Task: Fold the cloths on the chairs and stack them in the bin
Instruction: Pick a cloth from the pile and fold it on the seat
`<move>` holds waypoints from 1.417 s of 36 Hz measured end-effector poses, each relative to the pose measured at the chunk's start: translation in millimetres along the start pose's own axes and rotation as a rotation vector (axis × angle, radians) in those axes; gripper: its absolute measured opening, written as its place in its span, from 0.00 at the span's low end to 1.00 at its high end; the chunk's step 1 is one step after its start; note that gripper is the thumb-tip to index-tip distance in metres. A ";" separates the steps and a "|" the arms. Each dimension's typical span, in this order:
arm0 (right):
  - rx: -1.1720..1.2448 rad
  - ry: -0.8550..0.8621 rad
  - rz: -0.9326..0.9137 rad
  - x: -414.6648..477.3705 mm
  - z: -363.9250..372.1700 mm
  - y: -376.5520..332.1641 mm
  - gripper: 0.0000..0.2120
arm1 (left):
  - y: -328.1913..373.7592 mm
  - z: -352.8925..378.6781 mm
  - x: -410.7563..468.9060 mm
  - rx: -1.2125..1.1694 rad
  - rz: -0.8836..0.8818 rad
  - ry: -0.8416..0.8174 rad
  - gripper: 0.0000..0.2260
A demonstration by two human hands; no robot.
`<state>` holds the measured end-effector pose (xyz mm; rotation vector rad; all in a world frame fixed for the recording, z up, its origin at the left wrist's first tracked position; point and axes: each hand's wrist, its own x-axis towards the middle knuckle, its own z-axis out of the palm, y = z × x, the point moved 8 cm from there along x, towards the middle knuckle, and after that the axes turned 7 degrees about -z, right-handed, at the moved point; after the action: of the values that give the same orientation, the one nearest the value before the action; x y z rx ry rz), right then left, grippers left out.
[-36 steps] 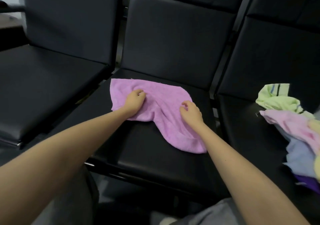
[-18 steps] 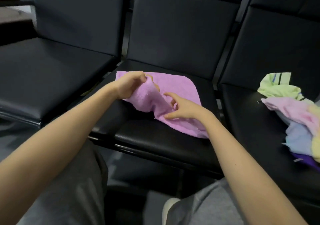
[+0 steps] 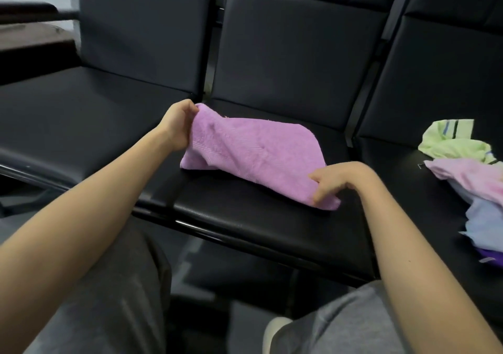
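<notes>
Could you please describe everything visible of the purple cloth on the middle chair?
The purple terry cloth is soft and rumpled, seemingly folded over, with one rounded far corner. It lies across the black padded middle seat. The left hand grips its raised left end; the right hand pinches its near right corner.

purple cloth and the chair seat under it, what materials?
Purple cloth: looks like soft terry or microfibre, matte, with fuzzy nap and faint ribbed weave. Chair seat: likely faux leather or vinyl over padding, black, semi-gloss; light glints along its front edge.
</notes>
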<state>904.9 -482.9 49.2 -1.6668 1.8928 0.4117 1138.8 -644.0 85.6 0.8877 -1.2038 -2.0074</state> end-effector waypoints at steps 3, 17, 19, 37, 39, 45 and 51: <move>0.120 0.005 0.036 -3.4 0.6 19.7 0.12 | 2.4 -13.0 1.9 0.042 0.000 0.136 0.06; 1.374 0.580 -0.528 -21.7 -41.9 35.3 0.18 | 4.5 -32.5 6.7 0.319 -0.082 0.222 0.08; 1.306 0.380 -0.561 -23.8 -28.5 27.5 0.27 | 0.5 -29.4 -0.6 0.414 -0.179 0.066 0.09; 1.411 0.980 -0.073 22.6 -34.7 70.8 0.05 | 12.4 -56.4 32.6 0.619 0.021 0.432 0.09; 1.365 1.003 0.032 32.7 -24.6 74.6 0.06 | 5.6 -59.0 39.9 0.804 0.044 0.503 0.07; 1.020 1.004 0.177 38.2 -23.7 62.2 0.26 | -5.9 -46.6 47.0 1.417 0.111 0.699 0.21; 0.535 0.988 0.095 33.7 -50.9 23.3 0.23 | -40.9 44.7 52.0 1.503 0.351 -0.037 0.27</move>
<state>869.4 -535.2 65.6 -1.4952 2.4220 -0.9926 1066.1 -647.4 52.7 1.0851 -2.6545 -0.5626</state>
